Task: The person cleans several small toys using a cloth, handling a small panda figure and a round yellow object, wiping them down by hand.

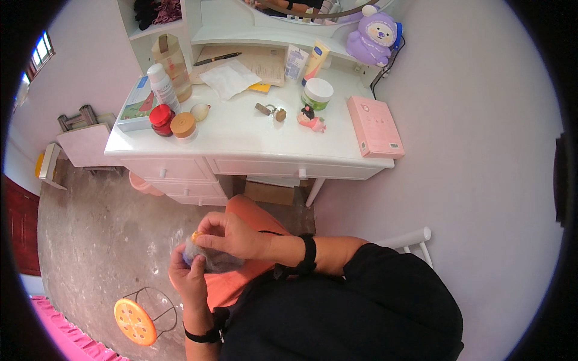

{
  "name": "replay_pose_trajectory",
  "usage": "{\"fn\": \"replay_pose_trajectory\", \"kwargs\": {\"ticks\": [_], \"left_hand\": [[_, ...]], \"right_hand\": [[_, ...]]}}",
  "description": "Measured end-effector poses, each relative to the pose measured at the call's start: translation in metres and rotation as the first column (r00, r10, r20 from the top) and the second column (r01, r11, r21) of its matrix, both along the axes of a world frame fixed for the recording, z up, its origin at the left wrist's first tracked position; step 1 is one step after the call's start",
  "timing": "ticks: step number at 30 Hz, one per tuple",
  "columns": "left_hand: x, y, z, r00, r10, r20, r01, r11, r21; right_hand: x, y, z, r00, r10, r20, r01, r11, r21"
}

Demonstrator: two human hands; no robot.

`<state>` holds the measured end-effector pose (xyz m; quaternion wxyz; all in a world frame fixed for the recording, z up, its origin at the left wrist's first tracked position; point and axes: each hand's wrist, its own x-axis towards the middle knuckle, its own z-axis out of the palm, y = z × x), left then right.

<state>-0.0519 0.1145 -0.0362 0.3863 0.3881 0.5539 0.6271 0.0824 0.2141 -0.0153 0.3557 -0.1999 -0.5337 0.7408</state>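
Note:
My left hand (188,273) pinches a grey, fuzzy, soft piece (221,261) between thumb and fingers, above my orange-clad lap (226,291). A bluish-purple patch (187,258) shows on that piece beside my left fingers. From the other side, my right hand (235,237) grips a small yellow-orange bit (195,236) at the upper end of the grey piece. Whether this bit is fastened to the grey piece, I cannot tell. My fingers partly cover both. Each wrist wears a black band.
A white dressing table (244,140) stands ahead, bearing jars, a tan bottle (174,67), keys (271,111), a doll figurine (311,120) and a pink box (375,127). An orange stool (134,321) stands at lower left. A wall (474,135) rises at right, near a white chair rail (408,238).

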Motion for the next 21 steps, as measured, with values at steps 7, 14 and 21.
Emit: {"fn": "replay_pose_trajectory", "kwargs": {"ticks": [7,14,21], "left_hand": [[0.010,0.002,0.008,0.979,-0.029,0.204,0.026,0.999,0.019],[0.000,-0.001,-0.001,0.986,0.031,0.166,-0.024,0.999,-0.044],[0.008,0.005,0.012,0.969,-0.105,0.223,0.123,0.990,-0.070]], "right_hand": [[0.002,0.003,-0.009,0.998,0.065,0.005,-0.065,0.998,0.015],[0.007,0.007,0.012,0.998,0.062,0.028,-0.061,0.997,-0.053],[0.011,0.004,0.001,0.993,0.083,0.083,-0.076,0.993,-0.090]]}}
